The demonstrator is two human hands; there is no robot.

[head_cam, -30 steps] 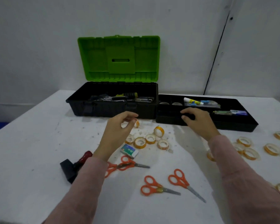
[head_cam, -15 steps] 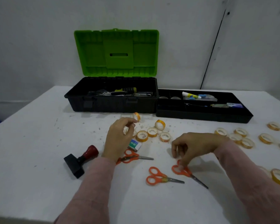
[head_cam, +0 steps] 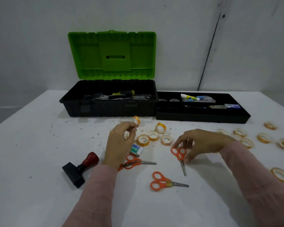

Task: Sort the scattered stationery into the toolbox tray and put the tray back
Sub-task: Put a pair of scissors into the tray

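While pinching the scissors point(head_cam: 179, 154) at the loops between right hand point(head_cam: 203, 143) fingers point(head_cam: 188, 158), blades trailing past the thumb: risks a swivel and drop onto the counter point(head_cam: 39, 145) (thin, two-point hold) before reaching the tray point(head_cam: 202, 118), well beyond the fingertips. Cannot tell whether left hand point(head_cam: 118, 145) fingers, curled, hold anything.
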